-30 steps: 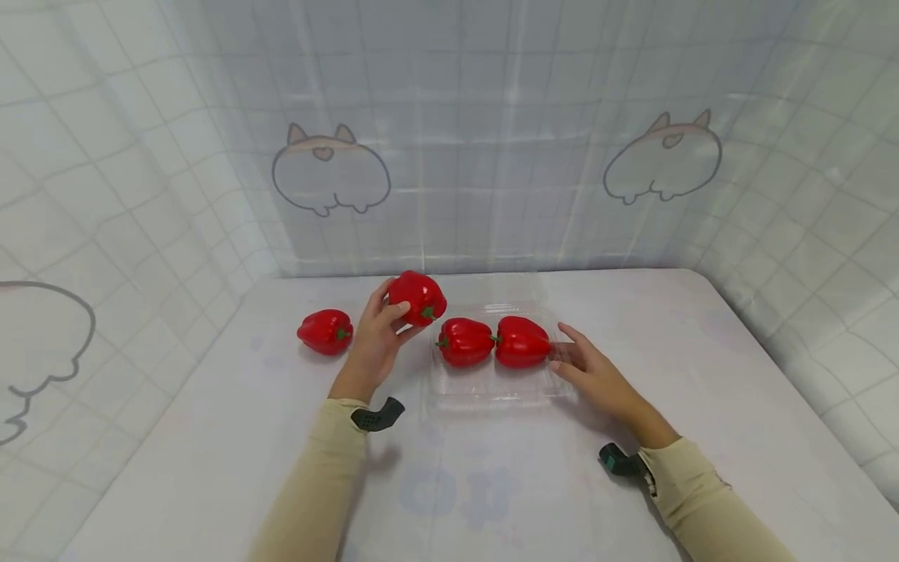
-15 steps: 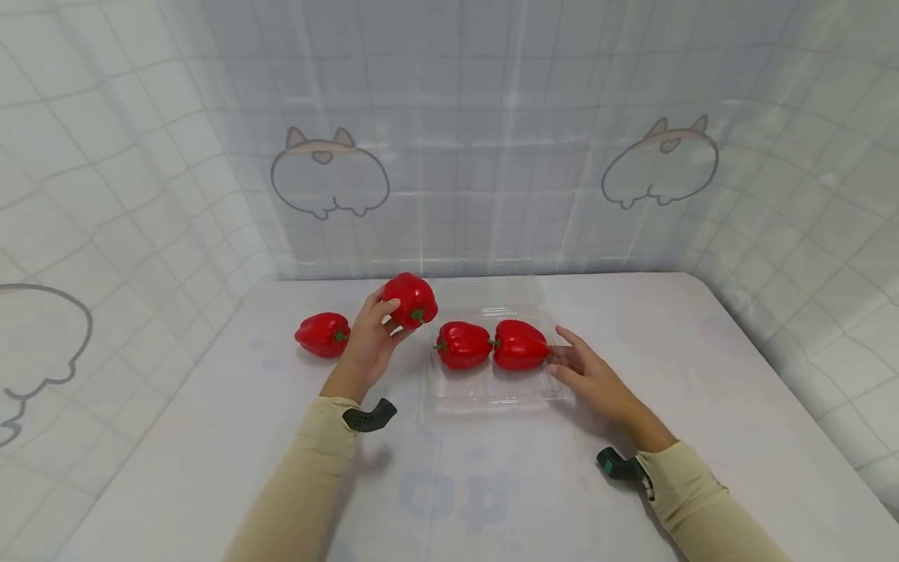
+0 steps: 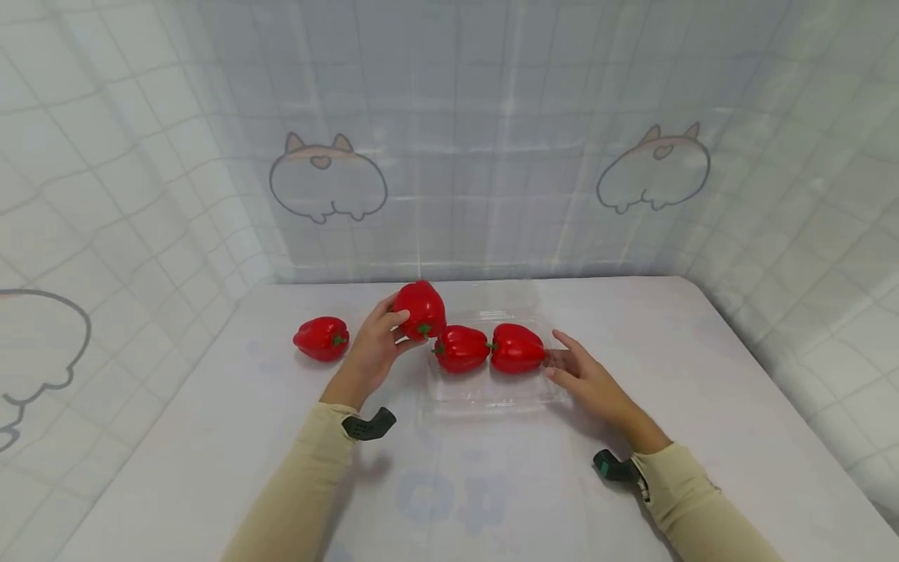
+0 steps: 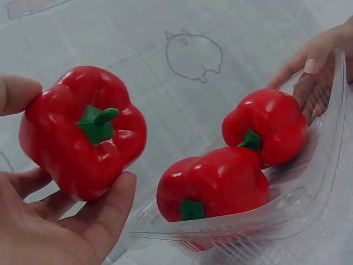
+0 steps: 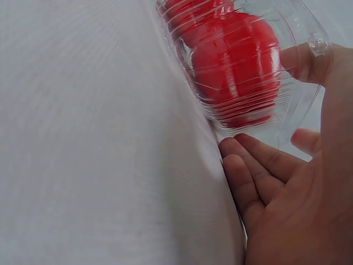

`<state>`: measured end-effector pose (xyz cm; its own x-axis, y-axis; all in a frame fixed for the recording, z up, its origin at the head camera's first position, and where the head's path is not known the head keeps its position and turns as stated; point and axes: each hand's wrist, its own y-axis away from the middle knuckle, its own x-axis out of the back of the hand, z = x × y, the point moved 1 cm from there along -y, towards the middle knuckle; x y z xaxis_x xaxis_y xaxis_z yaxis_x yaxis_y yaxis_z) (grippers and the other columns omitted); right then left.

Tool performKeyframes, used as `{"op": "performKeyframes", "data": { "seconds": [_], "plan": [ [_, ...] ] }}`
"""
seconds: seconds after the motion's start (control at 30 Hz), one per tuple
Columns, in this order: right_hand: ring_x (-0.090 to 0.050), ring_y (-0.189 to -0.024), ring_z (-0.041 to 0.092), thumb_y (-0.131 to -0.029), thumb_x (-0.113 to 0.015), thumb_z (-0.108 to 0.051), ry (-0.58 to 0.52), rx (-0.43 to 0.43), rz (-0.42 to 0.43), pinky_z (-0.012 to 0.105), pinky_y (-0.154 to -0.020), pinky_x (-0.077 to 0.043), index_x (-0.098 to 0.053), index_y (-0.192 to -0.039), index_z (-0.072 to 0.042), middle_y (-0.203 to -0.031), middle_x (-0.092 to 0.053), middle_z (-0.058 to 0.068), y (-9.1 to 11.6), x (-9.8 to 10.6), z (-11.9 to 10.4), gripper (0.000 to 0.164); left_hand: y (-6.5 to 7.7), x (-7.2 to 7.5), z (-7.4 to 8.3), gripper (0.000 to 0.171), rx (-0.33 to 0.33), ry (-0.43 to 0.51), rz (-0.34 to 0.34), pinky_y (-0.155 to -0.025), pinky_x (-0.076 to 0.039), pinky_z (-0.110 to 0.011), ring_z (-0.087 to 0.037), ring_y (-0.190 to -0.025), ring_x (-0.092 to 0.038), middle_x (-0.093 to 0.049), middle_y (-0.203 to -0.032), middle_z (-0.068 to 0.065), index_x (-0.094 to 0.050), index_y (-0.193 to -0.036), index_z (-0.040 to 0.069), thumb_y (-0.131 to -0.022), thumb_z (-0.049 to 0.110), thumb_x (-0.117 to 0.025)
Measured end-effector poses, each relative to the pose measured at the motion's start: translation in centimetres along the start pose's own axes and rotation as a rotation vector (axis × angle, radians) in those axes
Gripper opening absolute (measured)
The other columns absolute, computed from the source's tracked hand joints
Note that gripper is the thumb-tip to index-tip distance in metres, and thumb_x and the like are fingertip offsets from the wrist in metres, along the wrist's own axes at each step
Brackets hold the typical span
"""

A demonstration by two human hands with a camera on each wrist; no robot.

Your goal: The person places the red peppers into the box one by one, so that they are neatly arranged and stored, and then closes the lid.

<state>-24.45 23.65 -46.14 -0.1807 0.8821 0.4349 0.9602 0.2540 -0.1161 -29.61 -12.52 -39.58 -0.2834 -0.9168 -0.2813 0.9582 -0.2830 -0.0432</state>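
Observation:
My left hand (image 3: 380, 336) grips a red bell pepper (image 3: 421, 311) in the air beside the left end of a clear plastic clamshell container (image 3: 492, 396). In the left wrist view that held pepper (image 4: 83, 132) turns its green stem toward the camera, with thumb and fingers around its sides. Two more bell peppers, a left one (image 3: 461, 349) and a right one (image 3: 517, 348), lie side by side inside the container. My right hand (image 3: 593, 384) holds the container's right end, the thumb over the rim and several fingers outside the wall, seen through the plastic.
Another red bell pepper (image 3: 321, 339) lies on the white-covered table (image 3: 449, 484), left of my left hand. Behind the container's base lies its open clear lid (image 3: 495, 297). A grid-patterned curtain (image 3: 492, 195) encloses the table at the back and sides.
The held pepper first drew slightly left, then moved right and down toward the container's left end. My right hand stays at the container, and the view has shifted a little.

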Motion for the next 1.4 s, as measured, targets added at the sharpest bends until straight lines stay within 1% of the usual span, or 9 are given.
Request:
{"op": "performKeyframes", "data": {
  "seconds": [0.2,0.4,0.53,0.7,0.83,0.97,1.07,1.23,1.4],
  "plan": [
    [-0.053,-0.130,0.035,-0.099,-0.064,-0.025,0.016,-0.005,0.002,0.051,-0.101,-0.048,-0.021,-0.160,-0.014,-0.146,-0.051,0.018,0.2,-0.3,0.4,0.075,0.4,-0.1,-0.3,0.070,0.034,-0.104,-0.038,-0.100,-0.050,-0.039,-0.031,-0.136,-0.038,-0.038,-0.151,-0.007,-0.029,-0.156,0.018,-0.095,0.021,-0.064],
    [-0.054,-0.130,0.033,-0.099,-0.064,-0.028,0.050,-0.012,0.010,0.051,-0.100,-0.048,-0.021,-0.160,-0.017,-0.145,-0.052,0.014,-0.3,0.1,0.2,0.075,0.2,-0.5,0.2,0.071,0.005,-0.209,-0.083,-0.103,-0.047,-0.043,-0.030,-0.136,-0.038,-0.038,-0.152,-0.005,-0.032,-0.157,0.022,-0.094,0.018,-0.064],
    [-0.054,-0.130,0.032,-0.099,-0.064,-0.029,0.054,-0.012,0.014,0.052,-0.100,-0.048,-0.021,-0.160,-0.019,-0.145,-0.052,0.013,-0.4,0.4,-0.2,0.076,0.1,-0.9,0.8,0.070,-0.011,-0.283,-0.133,-0.105,-0.045,-0.049,-0.030,-0.136,-0.039,-0.039,-0.152,-0.004,-0.035,-0.157,0.025,-0.094,0.020,-0.065],
    [-0.054,-0.129,0.032,-0.099,-0.064,-0.028,0.040,-0.020,0.007,0.051,-0.101,-0.047,-0.021,-0.160,-0.018,-0.144,-0.052,0.014,-0.3,0.5,-0.2,0.076,0.1,-1.5,1.0,0.069,-0.003,-0.369,-0.214,-0.102,-0.047,-0.050,-0.030,-0.136,-0.039,-0.038,-0.153,-0.002,-0.036,-0.156,0.030,-0.094,0.021,-0.065],
    [-0.054,-0.129,0.032,-0.099,-0.064,-0.028,0.040,-0.028,0.002,0.051,-0.100,-0.048,-0.021,-0.160,-0.019,-0.145,-0.052,0.014,-0.2,0.2,0.0,0.076,0.2,-1.8,0.9,0.071,0.000,-0.461,-0.261,-0.102,-0.047,-0.054,-0.031,-0.134,-0.042,-0.040,-0.152,-0.004,-0.037,-0.156,0.025,-0.093,0.022,-0.068],
    [-0.054,-0.129,0.033,-0.099,-0.064,-0.027,0.037,-0.015,0.001,0.051,-0.100,-0.048,-0.020,-0.160,-0.018,-0.145,-0.052,0.015,-0.2,0.1,0.1,0.076,0.3,-2.1,0.7,0.075,0.016,-0.552,-0.270,-0.101,-0.046,-0.057,-0.031,-0.133,-0.043,-0.042,-0.151,-0.004,-0.037,-0.155,0.020,-0.089,0.025,-0.073],
    [-0.055,-0.128,0.033,-0.099,-0.064,-0.027,0.036,-0.013,0.003,0.051,-0.101,-0.048,-0.021,-0.160,-0.018,-0.144,-0.053,0.015,-0.2,0.0,0.1,0.075,0.4,-2.4,0.7,0.074,0.023,-0.605,-0.264,-0.100,-0.047,-0.057,-0.031,-0.131,-0.047,-0.046,-0.149,-0.004,-0.041,-0.153,0.019,-0.088,0.026,-0.076],
    [-0.054,-0.129,0.035,-0.100,-0.063,-0.026,0.041,-0.005,-0.003,0.052,-0.102,-0.046,-0.020,-0.160,-0.015,-0.144,-0.052,0.018,-0.2,0.0,0.1,0.074,0.6,-2.8,1.0,0.069,0.017,-0.702,-0.280,-0.095,-0.052,-0.052,-0.029,-0.125,-0.051,-0.051,-0.143,-0.003,-0.045,-0.150,0.021,-0.088,0.026,-0.075],
    [-0.053,-0.130,0.036,-0.100,-0.062,-0.027,0.036,-0.002,-0.004,0.052,-0.102,-0.046,-0.020,-0.160,-0.015,-0.145,-0.052,0.019,-0.2,0.0,0.1,0.075,0.9,-3.3,1.4,0.055,0.017,-0.743,-0.319,-0.094,-0.054,-0.047,-0.028,-0.123,-0.054,-0.055,-0.138,-0.003,-0.052,-0.145,0.021,-0.093,0.026,-0.070]
  ]
}}
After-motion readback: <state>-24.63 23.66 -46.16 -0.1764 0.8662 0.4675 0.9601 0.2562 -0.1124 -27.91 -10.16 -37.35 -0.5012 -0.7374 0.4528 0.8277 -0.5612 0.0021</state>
